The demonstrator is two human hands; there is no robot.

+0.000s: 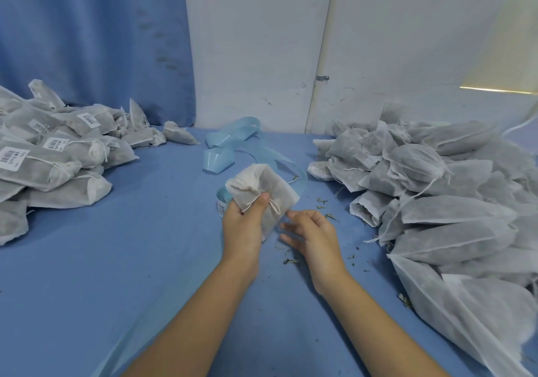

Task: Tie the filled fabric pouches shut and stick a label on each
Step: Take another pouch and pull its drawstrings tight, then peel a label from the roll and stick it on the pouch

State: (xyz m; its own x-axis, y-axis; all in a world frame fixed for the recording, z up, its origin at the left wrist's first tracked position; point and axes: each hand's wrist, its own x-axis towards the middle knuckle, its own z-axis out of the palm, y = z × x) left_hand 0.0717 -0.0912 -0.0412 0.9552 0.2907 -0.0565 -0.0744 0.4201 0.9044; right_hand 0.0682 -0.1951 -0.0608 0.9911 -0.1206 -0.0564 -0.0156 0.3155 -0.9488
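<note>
**Operator:** Currently, where is the pouch being worked?

**Technician:** The pouch point(270, 183) is off the bench point(116, 260), held at the centre by the left hand point(243, 226). The hand wraps the pouch's lower half. The thumb pins the drawstring point(273, 205) against the fabric, probably to keep the gathered neck from loosening.

**Operator:** And the right hand?

**Technician:** The right hand point(316, 235) holds nothing. Its fingers point(289, 226) are spread and relaxed, just beside the pouch's lower corner; contact cannot be confirmed. That position suits taking the cord or fetching a label next.

**Operator:** Where are the labels?

**Technician:** A roll of labels point(221, 206) lies directly behind the left hand, partly hidden by the pouch. Its spent blue backing strip point(230, 139) curls toward the wall.

**Operator:** Anything else nearby?

**Technician:** Labelled pouches point(52, 155) are heaped on the left and unlabelled pouches point(431, 178) on the right, so work appears to pass right to left. Dried leaf crumbs point(323, 202) litter the bench near the right hand. The backing strip could snag a reach to the roll.
</note>
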